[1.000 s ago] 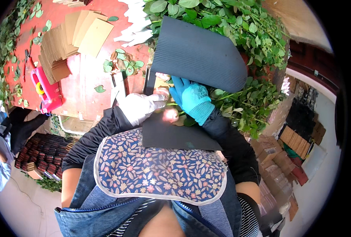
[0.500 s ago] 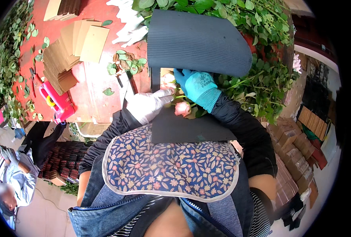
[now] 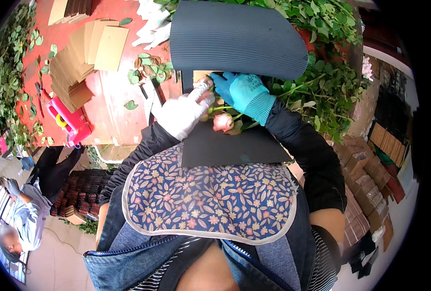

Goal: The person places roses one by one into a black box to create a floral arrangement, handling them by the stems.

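Right, both hands close together just below a wide, slate-grey ribbed panel (image 3: 239,41), busy with roses. Looks like the arranging step: blooms being settled against one another, judging by the reach of the fingers.

White-fabric-gloved left hand (image 3: 181,114) now, fingers part-curled and slightly spread, tips up at a pale pink rose bloom (image 3: 202,81). Touching, apparently; actually pinching or just nudging, cannot tell. Over to the turquoise knit-gloved right hand (image 3: 244,94), darker blue fingers stretched toward the white ones, above slim green stems (image 3: 219,109). Thumb out of sight, so no telling how closed or around what.

And down in front, a full peachy-pink rose (image 3: 222,122), head at the upper edge of a flat black sheet (image 3: 235,148), below and between the gloves, seemingly unheld.

Next move, at a guess: calling for a light hold on stems rather than petals, heads lined up before any tightening.

Tricky to read, though: pale bloom mostly masked by white fingertips, stem ends lost beneath the turquoise glove, anything under the ribbed panel screened off, leafy green foliage (image 3: 317,106) cropped at the top edge.
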The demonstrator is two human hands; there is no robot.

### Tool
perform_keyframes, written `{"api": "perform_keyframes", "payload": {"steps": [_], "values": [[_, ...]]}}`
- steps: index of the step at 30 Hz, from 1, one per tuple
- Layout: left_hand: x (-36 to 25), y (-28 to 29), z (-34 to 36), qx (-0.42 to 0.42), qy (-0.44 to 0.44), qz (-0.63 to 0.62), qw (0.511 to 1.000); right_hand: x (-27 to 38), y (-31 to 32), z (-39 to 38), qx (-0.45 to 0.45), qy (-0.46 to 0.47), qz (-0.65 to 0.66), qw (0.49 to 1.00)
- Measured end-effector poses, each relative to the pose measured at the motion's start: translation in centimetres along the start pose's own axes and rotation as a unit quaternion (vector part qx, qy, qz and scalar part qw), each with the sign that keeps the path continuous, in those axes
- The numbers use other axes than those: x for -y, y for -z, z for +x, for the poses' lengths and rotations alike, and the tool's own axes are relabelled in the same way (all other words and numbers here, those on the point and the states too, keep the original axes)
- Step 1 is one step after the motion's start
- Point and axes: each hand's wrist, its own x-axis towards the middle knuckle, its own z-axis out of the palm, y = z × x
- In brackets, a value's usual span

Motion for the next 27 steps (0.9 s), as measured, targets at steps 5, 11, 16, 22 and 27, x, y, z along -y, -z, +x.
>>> {"api": "perform_keyframes", "payload": {"steps": [5, 11, 16, 22, 27], "values": [[0.4, 0.1, 0.1, 0.038, 0.005, -0.045, 0.998, -1.1, 5.9, -1.7, 0.042, 0.016, 0.144, 0.989], [0.8, 0.0, -0.1, 0.021, 0.008, -0.084, 0.996, -0.6, 6.3, -5.1, 0.202, 0.063, 0.203, 0.956], [1.2, -0.4, -0.2, 0.010, 0.018, -0.069, 0.997, -0.7, 4.9, -4.2, 0.008, 0.033, 0.052, 0.998], [1.0, -0.8, -0.5, 0.005, 0.015, -0.068, 0.998, 0.1, 2.0, -0.2, -0.176, 0.002, -0.020, 0.984], [0.7, -1.2, -0.3, -0.025, 0.016, -0.089, 0.996, -0.1, -1.8, 0.6, -0.194, -0.036, -0.022, 0.980]]}}
